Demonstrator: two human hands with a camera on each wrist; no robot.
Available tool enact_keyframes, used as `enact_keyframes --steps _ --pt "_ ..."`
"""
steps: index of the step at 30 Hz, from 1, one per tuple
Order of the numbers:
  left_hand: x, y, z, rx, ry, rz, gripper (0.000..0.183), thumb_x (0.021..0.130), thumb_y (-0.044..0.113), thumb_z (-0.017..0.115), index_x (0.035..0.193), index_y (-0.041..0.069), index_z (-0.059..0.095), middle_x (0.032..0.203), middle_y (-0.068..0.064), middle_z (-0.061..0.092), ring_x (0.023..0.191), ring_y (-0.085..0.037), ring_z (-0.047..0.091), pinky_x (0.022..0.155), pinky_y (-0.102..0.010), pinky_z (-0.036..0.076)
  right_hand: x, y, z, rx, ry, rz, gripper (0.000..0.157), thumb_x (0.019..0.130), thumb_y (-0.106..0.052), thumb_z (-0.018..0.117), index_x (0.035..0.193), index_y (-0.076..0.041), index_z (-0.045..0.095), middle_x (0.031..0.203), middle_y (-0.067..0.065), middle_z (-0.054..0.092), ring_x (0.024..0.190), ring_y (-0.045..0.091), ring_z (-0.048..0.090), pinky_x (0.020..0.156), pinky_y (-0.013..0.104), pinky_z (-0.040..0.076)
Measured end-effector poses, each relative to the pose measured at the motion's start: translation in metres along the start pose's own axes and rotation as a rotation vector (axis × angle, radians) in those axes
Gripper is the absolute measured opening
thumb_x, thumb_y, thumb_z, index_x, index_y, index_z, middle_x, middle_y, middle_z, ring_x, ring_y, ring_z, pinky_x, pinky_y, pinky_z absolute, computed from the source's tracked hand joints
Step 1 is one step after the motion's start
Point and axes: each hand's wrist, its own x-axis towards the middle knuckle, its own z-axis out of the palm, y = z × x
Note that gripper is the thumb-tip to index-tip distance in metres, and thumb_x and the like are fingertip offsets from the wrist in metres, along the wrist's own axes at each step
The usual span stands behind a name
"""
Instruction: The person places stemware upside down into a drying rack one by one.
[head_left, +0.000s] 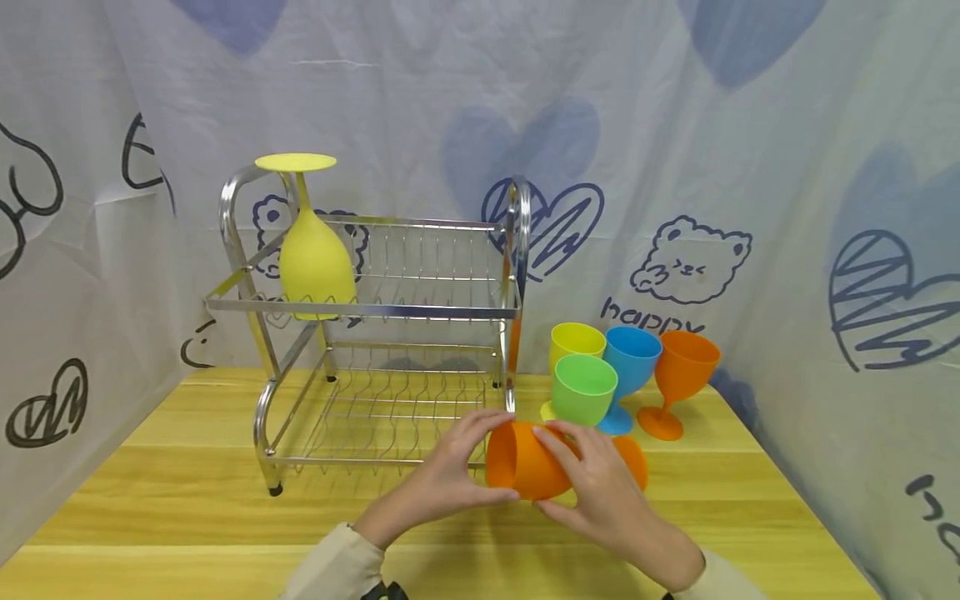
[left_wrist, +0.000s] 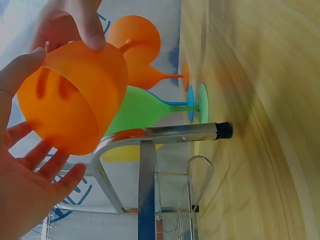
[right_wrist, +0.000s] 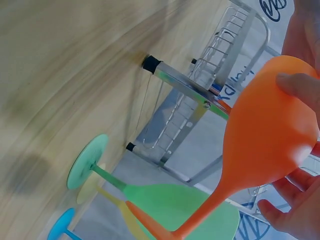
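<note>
An orange goblet (head_left: 536, 467) lies sideways in the air between both hands, above the wooden table in front of the rack. Its mouth faces left in the head view, and the stem and foot point right. My left hand (head_left: 450, 471) grips the bowl near the rim, fingers above and thumb below. My right hand (head_left: 603, 496) holds the stem end of the bowl between fingers and thumb. The left wrist view looks into the hollow bowl (left_wrist: 65, 110). In the right wrist view the bowl (right_wrist: 267, 130) narrows to its stem.
A two-tier metal dish rack (head_left: 397, 312) stands left, with an upside-down yellow goblet (head_left: 315, 258) on its top tier. Upright goblets stand at right: green (head_left: 585, 392), yellow (head_left: 576, 337), blue (head_left: 632, 358) and orange (head_left: 684, 367). A printed curtain (head_left: 420, 108) surrounds the table (head_left: 187, 517).
</note>
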Motion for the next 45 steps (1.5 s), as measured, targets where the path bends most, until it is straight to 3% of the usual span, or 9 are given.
enact_keyframes --steps 8,14,18,22,25,29,32,39,45 --pt "-0.002 -0.003 0.001 -0.119 -0.017 -0.040 0.074 0.073 0.014 0.085 0.137 0.008 0.049 0.135 -0.013 0.046 0.118 -0.030 0.051 0.092 -0.036 0.051 -0.001 -0.004 0.001 -0.018 -0.013 0.016 0.085 0.056 -0.026 0.093 0.130 -0.004 0.056 0.123 0.016 0.053 0.103 0.030 0.054 0.082 0.048 0.052" --pt "-0.004 -0.005 0.001 -0.176 0.044 0.003 0.072 0.069 0.004 0.085 0.132 0.005 0.051 0.133 -0.012 0.048 0.117 -0.030 0.051 0.091 -0.035 0.052 0.000 -0.008 -0.001 -0.022 0.031 -0.019 0.086 0.056 -0.024 0.093 0.130 -0.004 0.055 0.126 0.017 0.053 0.104 0.032 0.054 0.082 0.049 0.052" --pt "-0.005 -0.006 -0.001 -0.278 0.108 0.001 0.071 0.068 -0.001 0.085 0.130 0.001 0.050 0.130 -0.014 0.050 0.116 -0.032 0.051 0.089 -0.034 0.053 -0.001 -0.010 -0.005 -0.020 0.082 -0.037 0.070 0.077 -0.036 0.081 0.132 -0.004 0.054 0.132 0.020 0.050 0.111 0.035 0.052 0.087 0.053 0.050" --pt "-0.009 -0.009 -0.009 -0.464 0.119 -0.104 0.070 0.073 -0.002 0.082 0.134 -0.001 0.046 0.133 -0.018 0.047 0.121 -0.037 0.047 0.092 -0.035 0.051 -0.002 -0.014 -0.008 -0.002 0.180 -0.066 0.055 0.096 -0.046 0.053 0.128 -0.001 0.056 0.131 0.024 0.050 0.116 0.038 0.049 0.106 0.039 0.039" --pt "-0.013 -0.013 -0.015 -0.586 0.122 -0.207 0.070 0.079 0.001 0.078 0.138 -0.003 0.041 0.138 -0.023 0.042 0.126 -0.040 0.042 0.095 -0.035 0.050 -0.002 -0.016 -0.010 0.025 0.297 -0.124 0.047 0.098 -0.040 0.053 0.118 0.002 0.060 0.122 0.026 0.053 0.110 0.039 0.051 0.112 0.028 0.029" --pt "-0.017 -0.015 -0.019 -0.714 0.167 -0.284 0.070 0.083 0.003 0.074 0.141 -0.006 0.035 0.140 -0.023 0.038 0.127 -0.034 0.041 0.096 -0.034 0.049 -0.005 -0.019 -0.005 0.099 0.417 -0.150 0.039 0.097 -0.032 0.058 0.108 0.005 0.062 0.111 0.025 0.057 0.100 0.035 0.055 0.105 0.026 0.038" --pt "-0.020 -0.013 -0.021 -0.794 0.204 -0.294 0.070 0.083 0.001 0.071 0.142 -0.007 0.032 0.138 -0.020 0.039 0.123 -0.027 0.045 0.094 -0.033 0.050 -0.010 -0.028 -0.001 0.311 0.372 0.018 0.035 0.093 -0.023 0.066 0.113 0.005 0.060 0.112 0.021 0.057 0.104 0.027 0.055 0.099 0.021 0.042" --pt "-0.021 -0.002 -0.021 -0.920 0.212 -0.259 0.069 0.082 0.000 0.066 0.142 -0.004 0.032 0.139 -0.016 0.038 0.123 -0.022 0.047 0.098 -0.035 0.048 0.003 -0.044 -0.008 1.086 0.202 0.706 0.054 0.090 0.004 0.063 0.140 0.002 0.042 0.137 0.017 0.048 0.120 0.012 0.051 0.097 0.027 0.048" --pt "-0.020 0.006 -0.020 -0.939 0.197 -0.217 0.069 0.082 0.002 0.068 0.141 -0.005 0.033 0.138 -0.017 0.039 0.123 -0.023 0.047 0.098 -0.037 0.048 0.013 -0.046 -0.014 1.344 0.206 0.764 0.064 0.092 -0.001 0.061 0.146 0.003 0.028 0.146 0.019 0.038 0.126 0.016 0.048 0.102 0.028 0.043"
